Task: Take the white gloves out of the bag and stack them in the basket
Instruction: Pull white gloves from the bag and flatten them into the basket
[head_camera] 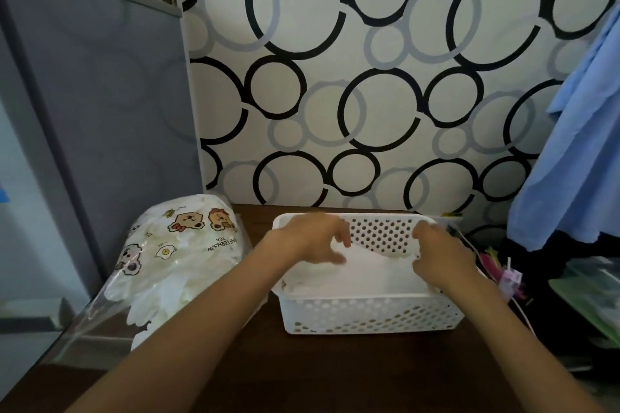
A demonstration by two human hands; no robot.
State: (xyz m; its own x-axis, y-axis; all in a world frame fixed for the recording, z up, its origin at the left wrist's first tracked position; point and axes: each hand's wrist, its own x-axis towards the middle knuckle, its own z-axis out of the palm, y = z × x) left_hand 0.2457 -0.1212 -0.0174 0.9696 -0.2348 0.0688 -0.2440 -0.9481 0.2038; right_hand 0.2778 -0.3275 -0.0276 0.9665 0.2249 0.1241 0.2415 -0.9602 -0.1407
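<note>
- While both arms are stretched over the basket (369,315), white gloves (369,273) inside are gripped by the left hand (313,240) and right hand (436,256), fingers curled.
- At 9 o'clock, the bag (174,258) is laid on the desk (255,369).

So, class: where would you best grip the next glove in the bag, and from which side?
Probably a glove cuff or finger at the bag's open end, coming from the near side: the clear mouth gapes toward the person and gloves spill there.

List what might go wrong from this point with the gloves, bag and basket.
1. The bag lies on its side at the table's left edge with its open mouth toward the person; gloves could slide out.
2. Both hands, left hand and right hand, work inside the light basket; pressing the white gloves unevenly might shift it or rumple the stack.
</note>
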